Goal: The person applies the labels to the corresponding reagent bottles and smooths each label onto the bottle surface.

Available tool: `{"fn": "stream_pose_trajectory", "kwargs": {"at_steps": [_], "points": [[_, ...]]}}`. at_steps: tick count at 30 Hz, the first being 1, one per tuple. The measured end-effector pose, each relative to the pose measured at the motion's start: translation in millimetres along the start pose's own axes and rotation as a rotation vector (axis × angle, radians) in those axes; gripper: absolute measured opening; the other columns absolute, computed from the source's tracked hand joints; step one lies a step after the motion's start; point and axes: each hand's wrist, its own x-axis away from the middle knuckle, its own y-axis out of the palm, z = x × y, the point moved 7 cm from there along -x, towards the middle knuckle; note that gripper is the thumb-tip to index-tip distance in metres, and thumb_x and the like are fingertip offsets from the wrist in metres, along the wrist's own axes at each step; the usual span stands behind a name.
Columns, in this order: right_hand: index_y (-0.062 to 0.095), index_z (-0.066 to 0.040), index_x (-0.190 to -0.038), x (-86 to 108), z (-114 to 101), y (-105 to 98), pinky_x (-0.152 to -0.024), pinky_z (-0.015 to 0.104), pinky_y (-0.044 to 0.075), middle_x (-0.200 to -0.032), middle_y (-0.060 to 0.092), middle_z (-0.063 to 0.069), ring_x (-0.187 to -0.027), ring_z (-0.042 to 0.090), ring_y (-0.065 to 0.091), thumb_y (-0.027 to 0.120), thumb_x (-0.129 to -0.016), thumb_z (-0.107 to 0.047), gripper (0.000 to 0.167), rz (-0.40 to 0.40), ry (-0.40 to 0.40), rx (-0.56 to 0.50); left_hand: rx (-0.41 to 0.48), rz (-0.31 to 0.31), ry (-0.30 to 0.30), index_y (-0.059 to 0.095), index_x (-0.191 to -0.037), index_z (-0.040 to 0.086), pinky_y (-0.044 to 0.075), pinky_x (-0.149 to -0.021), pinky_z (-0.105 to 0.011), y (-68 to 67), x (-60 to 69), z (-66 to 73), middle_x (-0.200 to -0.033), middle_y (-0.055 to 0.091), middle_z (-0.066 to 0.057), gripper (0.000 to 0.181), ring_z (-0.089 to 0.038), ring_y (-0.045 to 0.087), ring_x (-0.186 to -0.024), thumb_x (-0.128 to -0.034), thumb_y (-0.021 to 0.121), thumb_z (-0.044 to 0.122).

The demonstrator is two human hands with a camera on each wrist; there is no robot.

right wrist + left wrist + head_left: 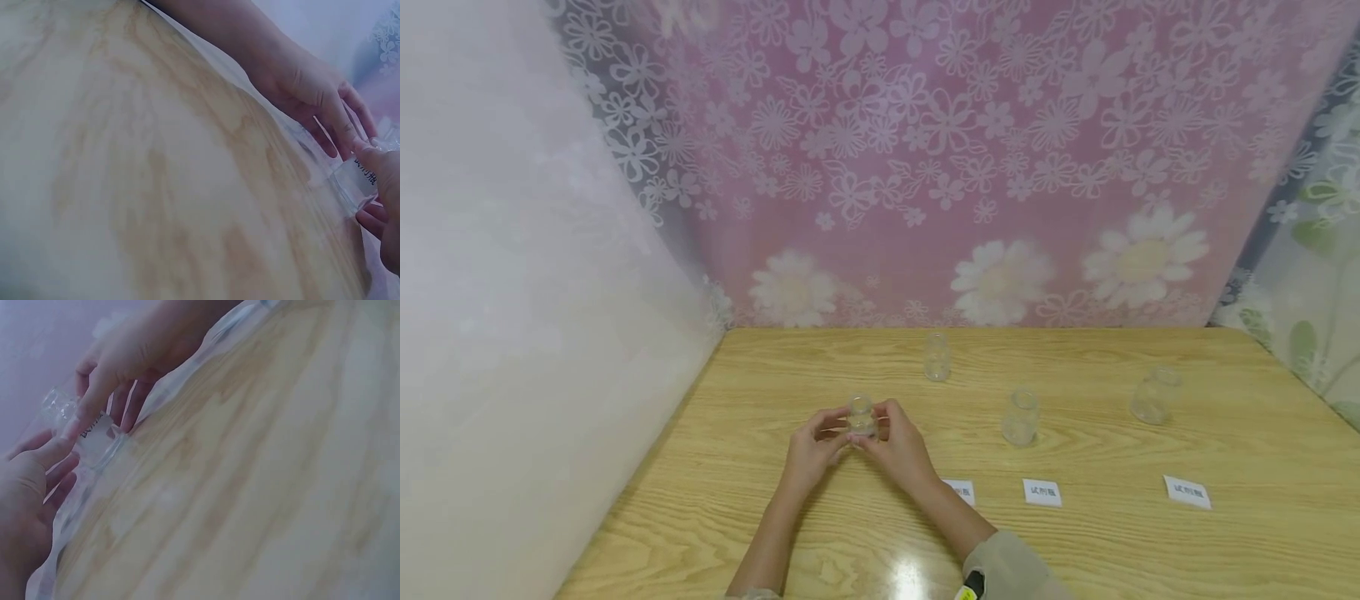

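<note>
Between both hands is a small clear glass reagent bottle (861, 414), held upright near the left part of the table. The left hand (809, 452) grips it from the left side, thumb at the front. From the other side the right hand (904, 450) holds it too, its thumb meeting the left thumb. Both wrist views show a white paper label (95, 439) with dark printed characters on the bottle's front, under the thumbs. Fingers partly cover the glass. Whether the bottle's base touches the table cannot be told.
Three more clear glass bottles stand on the wooden table (737, 375): one behind (937, 360), one right of the hands (1020, 419), one farther right (1152, 398). Three printed white labels lie in front: one partly behind the right forearm (962, 492), another (1042, 492), a third (1187, 492).
</note>
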Motion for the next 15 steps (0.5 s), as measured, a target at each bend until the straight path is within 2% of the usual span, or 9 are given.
{"fn": "stream_pose_trajectory", "kwargs": {"at_steps": [6, 11, 15], "points": [[0.048, -0.005, -0.112, -1.7, 0.6, -4.3, -0.082, 0.032, 0.049, -0.113, 0.055, 0.011, -0.101, 0.028, 0.057, 0.067, -0.082, -0.017, 0.038, -0.071, -0.028, -0.058, 0.053, -0.035, -0.022, 0.056, -0.109, -0.009, 0.044, -0.087, -0.048, -0.3, -0.4, 16.3, -0.107, 0.057, -0.024, 0.032, -0.043, 0.053, -0.101, -0.0788, 0.066, -0.006], [0.050, -0.004, -0.115, -2.3, 5.9, -8.4, -0.088, 0.039, 0.045, -0.116, 0.055, 0.013, -0.107, 0.030, 0.053, 0.061, -0.087, -0.016, 0.033, -0.127, -0.031, -0.097, 0.071, -0.052, -0.023, 0.054, -0.110, -0.010, 0.042, -0.088, -0.051, 0.1, 0.6, 16.7, -0.113, 0.055, -0.024, 0.032, -0.045, 0.050, -0.104, -0.0798, 0.065, -0.008], [0.051, -0.003, -0.116, -2.4, 9.1, -10.8, -0.089, 0.042, 0.044, -0.116, 0.055, 0.016, -0.106, 0.033, 0.054, 0.058, -0.090, -0.013, 0.029, -0.139, -0.030, -0.123, 0.081, -0.056, -0.037, 0.055, -0.110, -0.009, 0.042, -0.089, -0.049, 0.6, 0.7, 13.8, -0.114, 0.055, -0.022, 0.031, -0.044, 0.050, -0.104, -0.0802, 0.064, -0.008]]}}
